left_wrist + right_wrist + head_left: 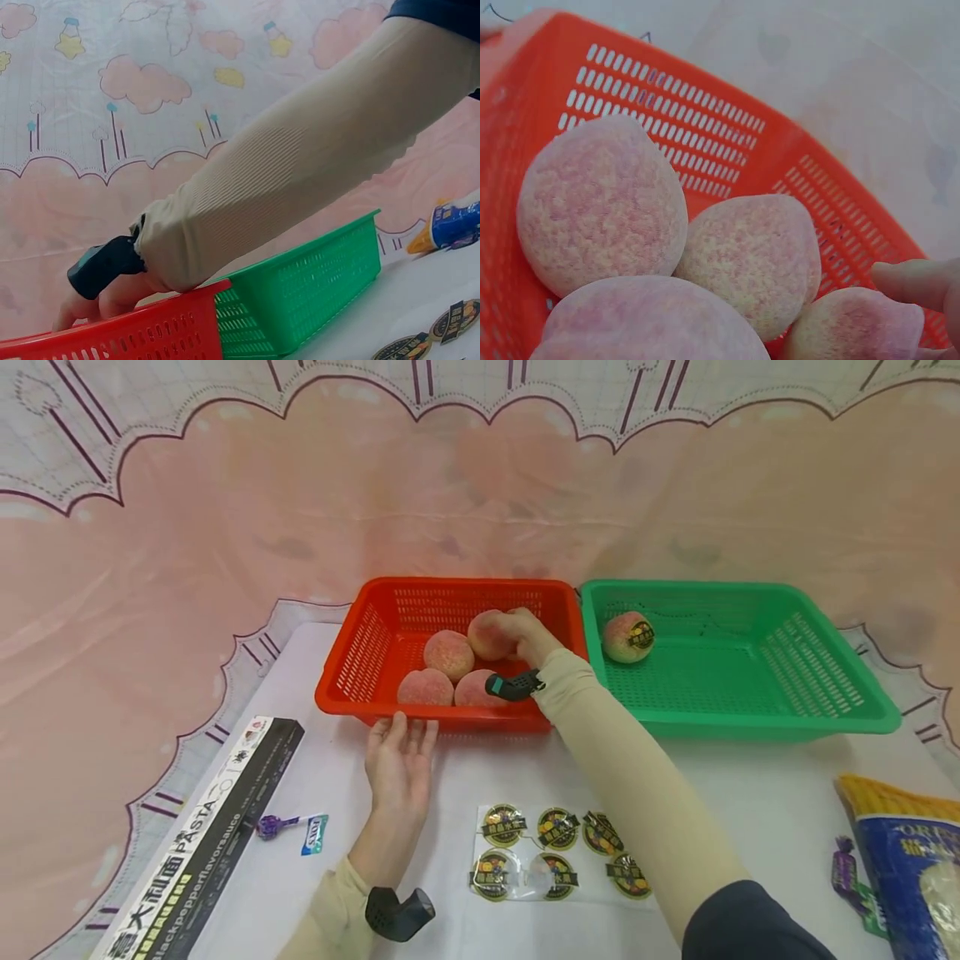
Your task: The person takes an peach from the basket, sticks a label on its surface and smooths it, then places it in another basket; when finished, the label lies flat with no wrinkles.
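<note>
Inside the red plastic basket [367, 643], my right hand [527, 633] grips a peach [487, 636] near the right side. In the right wrist view the thumb [911, 283] lies over that peach [847, 326] and part of a finger shows beneath it. Three other peaches [448, 654] lie in the basket, close to the held one. My left hand [400, 768] is at the basket's front, palm turned up, its fairly straight fingertips touching the wall just under the rim.
A green basket [750, 693] stands to the right, holding one peach [621, 639] with a black-and-gold sticker. A sheet of round stickers [525, 887] lies in front. At left are a pasta box [217, 827] and lollipop [270, 827]; at right, a blue-and-yellow bag [900, 852] and purple-wrapped candy [844, 868].
</note>
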The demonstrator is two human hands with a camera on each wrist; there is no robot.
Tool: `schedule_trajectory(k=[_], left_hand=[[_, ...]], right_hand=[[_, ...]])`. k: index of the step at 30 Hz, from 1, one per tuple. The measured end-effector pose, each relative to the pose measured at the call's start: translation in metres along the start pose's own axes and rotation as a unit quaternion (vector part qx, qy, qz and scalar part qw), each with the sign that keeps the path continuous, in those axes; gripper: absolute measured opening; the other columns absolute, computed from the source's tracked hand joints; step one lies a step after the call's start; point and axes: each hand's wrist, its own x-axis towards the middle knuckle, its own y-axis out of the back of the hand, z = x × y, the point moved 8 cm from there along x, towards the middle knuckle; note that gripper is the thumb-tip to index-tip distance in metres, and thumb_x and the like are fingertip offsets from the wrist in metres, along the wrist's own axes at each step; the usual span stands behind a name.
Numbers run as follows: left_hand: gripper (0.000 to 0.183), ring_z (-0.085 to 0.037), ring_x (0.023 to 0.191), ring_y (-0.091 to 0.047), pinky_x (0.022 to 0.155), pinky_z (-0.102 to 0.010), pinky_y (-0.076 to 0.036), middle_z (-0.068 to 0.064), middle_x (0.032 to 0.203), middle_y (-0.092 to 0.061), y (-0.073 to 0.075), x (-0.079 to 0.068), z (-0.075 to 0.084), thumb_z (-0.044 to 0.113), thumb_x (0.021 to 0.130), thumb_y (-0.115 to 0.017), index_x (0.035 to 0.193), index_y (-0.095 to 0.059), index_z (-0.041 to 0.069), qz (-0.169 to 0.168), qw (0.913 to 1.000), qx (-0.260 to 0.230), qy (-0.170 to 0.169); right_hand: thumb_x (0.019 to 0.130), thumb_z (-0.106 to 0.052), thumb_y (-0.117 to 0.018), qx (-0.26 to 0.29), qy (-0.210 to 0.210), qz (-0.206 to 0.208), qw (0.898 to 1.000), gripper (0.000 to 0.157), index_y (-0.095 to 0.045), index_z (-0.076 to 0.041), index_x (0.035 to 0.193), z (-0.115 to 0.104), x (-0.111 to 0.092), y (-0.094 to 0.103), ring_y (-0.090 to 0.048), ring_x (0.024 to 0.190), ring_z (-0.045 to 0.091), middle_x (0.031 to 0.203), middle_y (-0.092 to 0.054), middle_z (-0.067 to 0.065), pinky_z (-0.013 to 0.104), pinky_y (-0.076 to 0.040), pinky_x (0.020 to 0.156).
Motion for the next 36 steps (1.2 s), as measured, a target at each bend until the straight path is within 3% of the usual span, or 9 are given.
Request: schedule_trajectory(k=[5, 11, 19, 25, 31, 36], left_hand=[[0.047, -0.02, 0.116, -0.043, 0.089, -0.03, -0.048, -0.001, 0.133, -0.036, -0.002, -0.003, -0.006, 0.019, 0.09, -0.049, 0.132, -0.028, 0.015, -0.012, 0.9999, 0.003, -0.001], [0.046, -0.02, 0.115, -0.045, 0.088, -0.03, -0.048, -0.001, 0.131, -0.039, -0.001, -0.007, -0.012, 0.02, 0.09, -0.05, 0.131, -0.03, 0.015, -0.007, 0.9999, 0.013, -0.001], [0.046, -0.019, 0.115, -0.046, 0.087, -0.029, -0.048, -0.002, 0.13, -0.041, -0.001, -0.009, -0.011, 0.021, 0.09, -0.05, 0.131, -0.03, 0.015, -0.002, 0.9998, 0.019, -0.005], [0.039, -0.019, 0.115, -0.045, 0.087, -0.029, -0.048, -0.002, 0.131, -0.039, -0.002, -0.006, -0.007, 0.02, 0.091, -0.048, 0.126, -0.034, 0.017, -0.005, 0.9999, 0.01, -0.009], [0.04, -0.02, 0.113, -0.045, 0.088, -0.029, -0.048, -0.004, 0.131, -0.038, -0.002, -0.001, -0.003, 0.019, 0.091, -0.047, 0.128, -0.031, 0.014, -0.008, 0.9999, 0.001, -0.013], [0.029, -0.019, 0.106, -0.047, 0.088, -0.03, -0.048, -0.005, 0.126, -0.039, 0.0, 0.002, 0.001, 0.017, 0.091, -0.048, 0.118, -0.037, 0.012, -0.008, 0.9995, -0.013, -0.027]], right_hand=[[0.075, -0.022, -0.068, -0.006, -0.001, 0.019, 1.0, 0.055, -0.042, -0.012, 0.123, 0.007, 0.006, 0.005, -0.039, 0.112, 0.023, 0.125, -0.044, 0.004, 0.037, -0.035, 0.1], [0.074, -0.03, -0.069, -0.012, -0.012, 0.04, 0.999, 0.051, -0.047, -0.012, 0.117, 0.014, 0.01, 0.011, -0.042, 0.106, 0.023, 0.118, -0.047, 0.003, 0.037, -0.037, 0.096], [0.068, -0.037, -0.074, 0.042, 0.021, 0.059, 0.997, 0.072, -0.029, -0.015, 0.12, 0.006, 0.005, 0.011, -0.047, 0.102, 0.021, 0.118, -0.041, 0.005, 0.034, -0.045, 0.09], [0.067, -0.038, -0.074, 0.061, 0.04, 0.046, 0.996, 0.07, -0.029, -0.018, 0.117, -0.005, -0.005, 0.004, -0.051, 0.097, 0.018, 0.113, -0.042, 0.002, 0.032, -0.049, 0.083], [0.069, -0.04, -0.071, 0.044, 0.039, 0.024, 0.998, 0.074, -0.023, -0.02, 0.122, -0.01, -0.014, -0.003, -0.047, 0.102, 0.019, 0.116, -0.038, 0.002, 0.033, -0.047, 0.087], [0.068, -0.042, -0.071, 0.031, 0.061, 0.018, 0.997, 0.069, -0.028, -0.019, 0.118, -0.014, -0.018, -0.007, -0.047, 0.102, 0.019, 0.115, -0.04, 0.002, 0.036, -0.045, 0.089]])
